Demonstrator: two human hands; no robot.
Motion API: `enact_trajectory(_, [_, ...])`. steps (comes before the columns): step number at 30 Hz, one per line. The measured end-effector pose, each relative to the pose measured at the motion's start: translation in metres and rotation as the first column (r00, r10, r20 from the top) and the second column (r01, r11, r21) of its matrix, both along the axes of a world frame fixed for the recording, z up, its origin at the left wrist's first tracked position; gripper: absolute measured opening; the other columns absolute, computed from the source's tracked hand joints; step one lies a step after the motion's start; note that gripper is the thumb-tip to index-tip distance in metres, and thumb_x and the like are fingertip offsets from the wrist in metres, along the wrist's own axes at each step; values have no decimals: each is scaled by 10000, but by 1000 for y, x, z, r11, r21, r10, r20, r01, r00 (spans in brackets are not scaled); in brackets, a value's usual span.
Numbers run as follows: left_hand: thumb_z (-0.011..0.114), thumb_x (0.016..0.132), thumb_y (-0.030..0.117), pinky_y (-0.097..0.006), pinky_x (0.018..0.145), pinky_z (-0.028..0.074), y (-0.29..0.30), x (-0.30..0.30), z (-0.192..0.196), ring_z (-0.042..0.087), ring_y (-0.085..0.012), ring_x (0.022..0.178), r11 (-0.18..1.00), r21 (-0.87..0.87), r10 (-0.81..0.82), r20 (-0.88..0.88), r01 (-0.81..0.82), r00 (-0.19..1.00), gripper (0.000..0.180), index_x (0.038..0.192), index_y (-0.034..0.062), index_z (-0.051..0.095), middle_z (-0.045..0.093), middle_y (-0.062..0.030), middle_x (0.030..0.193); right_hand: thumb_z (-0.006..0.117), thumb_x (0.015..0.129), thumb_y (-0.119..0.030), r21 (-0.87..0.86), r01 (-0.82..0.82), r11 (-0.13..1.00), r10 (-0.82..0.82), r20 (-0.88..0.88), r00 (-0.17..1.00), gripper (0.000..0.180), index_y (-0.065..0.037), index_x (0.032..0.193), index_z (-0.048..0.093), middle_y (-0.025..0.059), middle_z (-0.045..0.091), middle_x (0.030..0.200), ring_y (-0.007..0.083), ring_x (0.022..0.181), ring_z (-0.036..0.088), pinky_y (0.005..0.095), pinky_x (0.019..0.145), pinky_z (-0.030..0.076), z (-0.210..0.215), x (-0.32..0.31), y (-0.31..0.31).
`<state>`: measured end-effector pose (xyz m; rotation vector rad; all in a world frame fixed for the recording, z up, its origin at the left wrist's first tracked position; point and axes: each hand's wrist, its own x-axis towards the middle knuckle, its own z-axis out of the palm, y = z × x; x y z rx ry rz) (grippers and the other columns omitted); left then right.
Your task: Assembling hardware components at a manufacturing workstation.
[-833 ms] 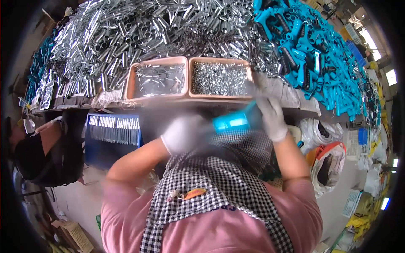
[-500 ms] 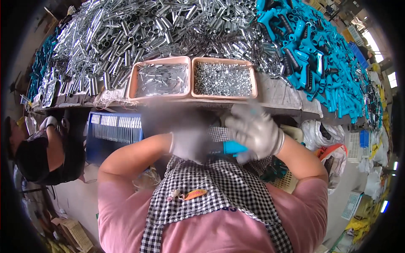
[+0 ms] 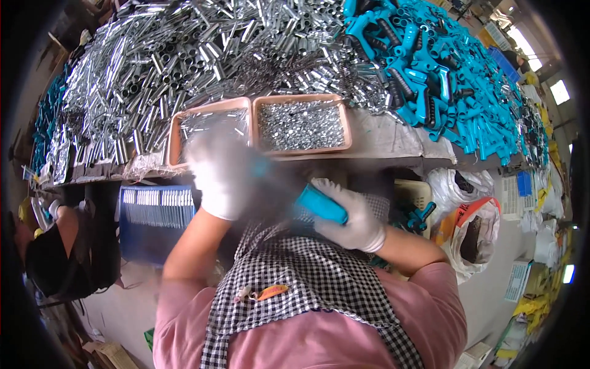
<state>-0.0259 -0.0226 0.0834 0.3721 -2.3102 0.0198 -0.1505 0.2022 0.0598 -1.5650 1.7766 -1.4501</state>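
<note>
In front of my apron my right hand (image 3: 355, 218), in a whitish glove, is closed around a teal plastic handle piece (image 3: 326, 204). From that piece a dark, smeared length runs up and left to a second blurred teal patch (image 3: 260, 166); whether all of it is one part is unclear. My left hand (image 3: 216, 178), also gloved, is smeared by motion at the near side of a pink tray (image 3: 174, 146) of thin metal pins. Its fingers cannot be made out. Beside that tray stands another pink tray (image 3: 348, 126), filled with small shiny metal pieces.
Metal tubes and rods (image 3: 160, 67) heap across the table, with dark springs (image 3: 270, 71) among them. Teal-and-black handles (image 3: 430, 80) pile up at right. Below the table edge are a blue bin (image 3: 157, 237) of metal rods and white sacks (image 3: 476, 240). A person (image 3: 64, 246) sits at left.
My hands have moved apart, the left one up and left toward the pin tray. The teal piece in my right hand shows more fully. The whole view has shifted slightly.
</note>
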Motion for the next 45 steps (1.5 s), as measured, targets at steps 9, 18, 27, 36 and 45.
enact_trajectory(9, [496,988,465,-280,575,497,-18,-4,-34,586,-171,616,48,903,-335,-387,426,859,500,1134,-12,533,588,-94,816,741,751,-264,172,-269,948,300,-193,934,446,-4,1106,670,173,682,955,328,869,670,411,775,548,-12,-59,-35])
enact_trajectory(18, [587,961,321,-258,618,470,12,3,8,596,-116,675,-60,987,-666,-153,152,730,366,1122,-8,583,616,-47,827,526,833,-51,298,541,787,98,-925,366,285,-70,1110,586,147,678,908,358,832,677,443,720,547,-22,-230,-36])
enact_trajectory(27, [572,979,325,-245,602,456,11,2,10,559,-90,672,-51,998,-726,-64,39,685,352,1114,1,582,590,-19,803,637,790,1,229,323,918,-395,479,784,304,-32,1086,574,39,623,903,127,771,611,257,673,523,9,-167,-23])
enact_trajectory(36, [574,987,305,-243,593,455,15,-1,-18,550,-71,663,-125,969,-910,-28,-211,413,319,1042,-6,619,597,-1,771,726,682,44,17,-350,937,340,-283,897,231,-59,868,637,114,638,927,297,821,654,361,715,539,39,-56,-18])
enact_trajectory(45, [732,796,333,-413,531,501,51,28,-34,617,-293,568,878,343,-463,432,334,774,371,1029,72,611,603,-109,719,618,914,-174,630,-233,741,-195,534,823,251,26,1064,633,89,654,744,149,542,623,282,492,510,17,-31,-8])
